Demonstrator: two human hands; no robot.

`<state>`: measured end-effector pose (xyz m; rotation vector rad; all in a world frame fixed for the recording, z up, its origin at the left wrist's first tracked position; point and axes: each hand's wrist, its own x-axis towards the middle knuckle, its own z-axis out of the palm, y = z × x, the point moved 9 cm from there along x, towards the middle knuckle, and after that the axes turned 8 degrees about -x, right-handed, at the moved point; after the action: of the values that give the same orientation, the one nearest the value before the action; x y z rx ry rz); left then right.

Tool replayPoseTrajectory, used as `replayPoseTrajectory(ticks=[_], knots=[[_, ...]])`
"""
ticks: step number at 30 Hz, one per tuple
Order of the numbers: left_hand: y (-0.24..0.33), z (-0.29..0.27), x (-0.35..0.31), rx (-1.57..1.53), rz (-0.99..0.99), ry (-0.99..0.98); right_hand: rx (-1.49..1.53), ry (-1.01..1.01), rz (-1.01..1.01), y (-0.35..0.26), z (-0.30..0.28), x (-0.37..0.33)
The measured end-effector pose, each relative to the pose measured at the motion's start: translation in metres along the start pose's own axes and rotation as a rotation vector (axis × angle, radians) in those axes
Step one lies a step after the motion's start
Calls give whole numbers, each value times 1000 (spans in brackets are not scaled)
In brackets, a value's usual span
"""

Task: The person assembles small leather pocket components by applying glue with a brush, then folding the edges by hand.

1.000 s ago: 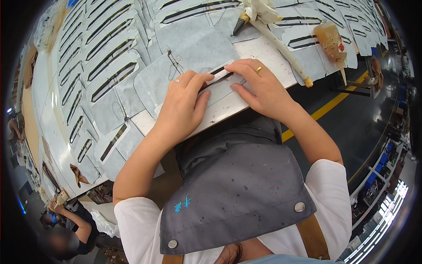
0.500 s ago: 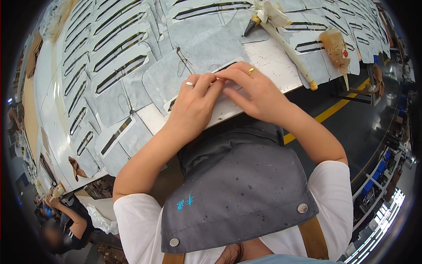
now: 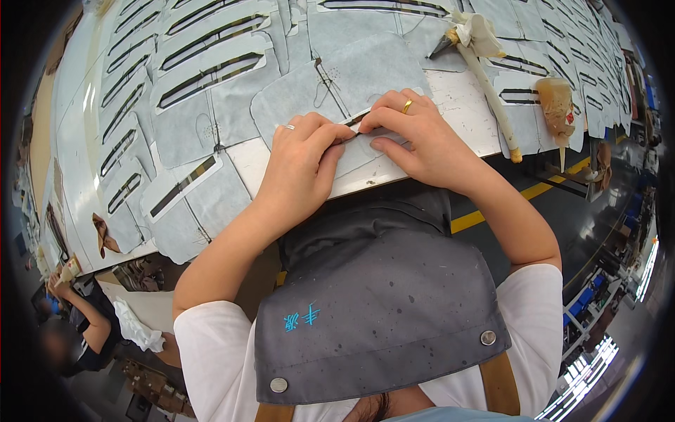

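Note:
A pale grey fabric panel (image 3: 288, 102) lies at the near edge of the white worktable, with a dark, patterned strip (image 3: 358, 120) showing in its narrow slot. My left hand (image 3: 299, 158) rests over the slot's left part, fingers bent, with thumb and forefinger closed at the strip. From the other side, my right hand (image 3: 422, 137) has its bent forefinger down on the same strip, its thumb a little apart below. The fingertips of both hands are close together, and they hide part of the slot. Loose dark threads (image 3: 323, 81) lie on the panel above them.
Many similar slotted panels (image 3: 211, 67) cover the white worktable (image 3: 457, 98). To the right lie a hammer-like tool (image 3: 487, 98) with a pale handle and white-wrapped head, and a plastic bottle (image 3: 557, 105) of amber stuff. Another person's arm (image 3: 88, 316) shows at lower left.
The fingertips of my hands have moved slightly apart, baring some of the dark strip between them. The view has shifted, so the panels and tools appear a little lower and mostly farther right.

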<state>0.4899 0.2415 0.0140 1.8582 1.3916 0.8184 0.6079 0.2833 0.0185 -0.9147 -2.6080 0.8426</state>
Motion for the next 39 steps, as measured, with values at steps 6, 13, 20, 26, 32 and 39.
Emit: replayPoseTrajectory(ticks=[6, 13, 20, 26, 32, 39], knots=[[-1, 0, -1, -9, 15, 4, 7, -18, -19, -1, 0, 3], [4, 1, -1, 21, 100, 40, -94, 35, -105, -6, -1, -1], [16, 10, -8, 261, 204, -48, -371, 111, -201, -20, 4, -12], [14, 7, -8, 160, 211, 37, -107, 290, -21, -3, -7, -17], [15, 8, -8, 157, 222, 40, -476, 157, -209, -10, -10, -30], [17, 10, 0, 185, 198, 61, -208, 334, -42, -16, -25, -22]])
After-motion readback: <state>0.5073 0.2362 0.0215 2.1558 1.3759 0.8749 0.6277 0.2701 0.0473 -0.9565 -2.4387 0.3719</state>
